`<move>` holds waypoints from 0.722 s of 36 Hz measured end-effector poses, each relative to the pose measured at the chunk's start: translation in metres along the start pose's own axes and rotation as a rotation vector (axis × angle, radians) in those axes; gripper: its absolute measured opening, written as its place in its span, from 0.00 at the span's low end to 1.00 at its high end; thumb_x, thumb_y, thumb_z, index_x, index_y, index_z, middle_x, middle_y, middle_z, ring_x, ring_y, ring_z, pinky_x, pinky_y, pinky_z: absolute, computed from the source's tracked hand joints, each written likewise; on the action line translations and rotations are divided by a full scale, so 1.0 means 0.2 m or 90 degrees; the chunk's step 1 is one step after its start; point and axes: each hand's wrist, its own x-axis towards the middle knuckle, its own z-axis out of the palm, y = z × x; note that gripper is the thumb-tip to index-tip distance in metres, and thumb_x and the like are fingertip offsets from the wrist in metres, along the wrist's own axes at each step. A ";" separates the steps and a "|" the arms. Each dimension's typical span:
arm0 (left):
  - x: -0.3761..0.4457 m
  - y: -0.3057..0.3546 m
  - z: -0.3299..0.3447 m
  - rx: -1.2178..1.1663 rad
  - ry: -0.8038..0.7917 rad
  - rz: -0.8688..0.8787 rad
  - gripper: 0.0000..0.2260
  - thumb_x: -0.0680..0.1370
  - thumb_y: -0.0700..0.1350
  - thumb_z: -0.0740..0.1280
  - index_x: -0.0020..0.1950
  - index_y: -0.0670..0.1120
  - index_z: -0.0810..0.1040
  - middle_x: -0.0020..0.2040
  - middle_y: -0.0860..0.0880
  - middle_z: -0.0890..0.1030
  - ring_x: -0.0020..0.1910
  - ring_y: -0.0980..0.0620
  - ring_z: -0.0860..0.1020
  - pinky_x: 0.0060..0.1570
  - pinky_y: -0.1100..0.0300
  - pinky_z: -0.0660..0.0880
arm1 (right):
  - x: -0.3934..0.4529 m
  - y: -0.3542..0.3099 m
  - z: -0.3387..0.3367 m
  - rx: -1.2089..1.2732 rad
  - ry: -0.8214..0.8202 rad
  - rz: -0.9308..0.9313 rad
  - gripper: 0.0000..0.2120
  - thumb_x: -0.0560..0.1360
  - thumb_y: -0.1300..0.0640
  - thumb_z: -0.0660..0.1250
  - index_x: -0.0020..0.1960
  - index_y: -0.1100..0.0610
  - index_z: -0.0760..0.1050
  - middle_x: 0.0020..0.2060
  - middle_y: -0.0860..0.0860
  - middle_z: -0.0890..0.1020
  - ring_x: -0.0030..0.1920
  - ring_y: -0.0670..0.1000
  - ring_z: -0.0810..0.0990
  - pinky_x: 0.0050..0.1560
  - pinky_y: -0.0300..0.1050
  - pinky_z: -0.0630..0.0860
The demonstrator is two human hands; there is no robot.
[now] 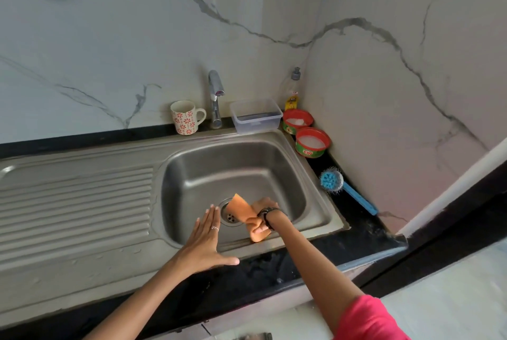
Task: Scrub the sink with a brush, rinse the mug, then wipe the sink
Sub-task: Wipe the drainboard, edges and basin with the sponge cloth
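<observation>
Inside steel sink [192,153]: right hand [264,209] gripping orange cloth [244,212] beside drain. Left hand [205,241] flat, fingers straight, over front rim. Floral mug [185,118] and blue brush [338,186] on worktop [354,210].

Right hand [264,209] grips orange cloth [242,209] in the sink [192,175] (left hand [207,241] flat).

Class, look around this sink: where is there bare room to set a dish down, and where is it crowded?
Free: the ribbed drainboard left of the sink. Crowded: the back ledge, with mug, tap, plastic box and two soap tubs; the brush fills the right strip.
</observation>
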 end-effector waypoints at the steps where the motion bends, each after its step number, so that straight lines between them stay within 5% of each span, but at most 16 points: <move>1: -0.01 -0.01 -0.01 -0.003 0.002 -0.005 0.55 0.71 0.64 0.67 0.71 0.41 0.26 0.72 0.45 0.26 0.67 0.54 0.26 0.67 0.58 0.30 | 0.00 -0.01 -0.03 0.003 0.039 -0.024 0.19 0.79 0.53 0.56 0.60 0.64 0.76 0.55 0.59 0.80 0.58 0.58 0.78 0.54 0.48 0.74; 4: -0.01 -0.04 -0.02 -0.012 0.002 -0.018 0.55 0.70 0.64 0.67 0.71 0.42 0.25 0.71 0.45 0.25 0.67 0.53 0.25 0.68 0.57 0.30 | 0.02 -0.02 -0.12 0.039 0.105 -0.087 0.21 0.79 0.49 0.55 0.62 0.62 0.74 0.56 0.61 0.79 0.57 0.60 0.78 0.57 0.51 0.74; 8: -0.01 -0.05 -0.03 -0.021 -0.012 -0.026 0.55 0.70 0.64 0.67 0.69 0.43 0.23 0.70 0.45 0.24 0.68 0.52 0.25 0.70 0.56 0.30 | 0.05 -0.01 -0.27 0.022 0.134 -0.220 0.17 0.78 0.60 0.56 0.63 0.54 0.75 0.56 0.59 0.80 0.57 0.60 0.78 0.57 0.54 0.75; 13: 0.00 -0.05 -0.02 -0.025 -0.024 -0.014 0.55 0.70 0.65 0.66 0.70 0.42 0.25 0.68 0.47 0.23 0.68 0.52 0.25 0.68 0.57 0.30 | 0.03 0.05 -0.36 -0.232 0.098 -0.404 0.22 0.78 0.64 0.55 0.70 0.50 0.68 0.63 0.57 0.74 0.63 0.57 0.72 0.63 0.48 0.69; 19: 0.01 -0.04 0.00 -0.026 -0.044 -0.009 0.56 0.70 0.65 0.67 0.71 0.42 0.25 0.67 0.48 0.23 0.69 0.51 0.25 0.69 0.56 0.30 | 0.02 0.25 -0.32 -0.529 0.074 -0.433 0.28 0.76 0.69 0.53 0.69 0.46 0.68 0.66 0.48 0.72 0.67 0.52 0.68 0.65 0.50 0.69; 26: -0.02 -0.06 0.02 -0.044 -0.051 -0.016 0.56 0.70 0.65 0.67 0.70 0.43 0.24 0.66 0.49 0.22 0.68 0.51 0.24 0.68 0.57 0.29 | 0.03 0.47 -0.36 -0.349 -0.043 -0.498 0.19 0.76 0.67 0.60 0.63 0.52 0.76 0.63 0.50 0.75 0.67 0.50 0.68 0.71 0.42 0.61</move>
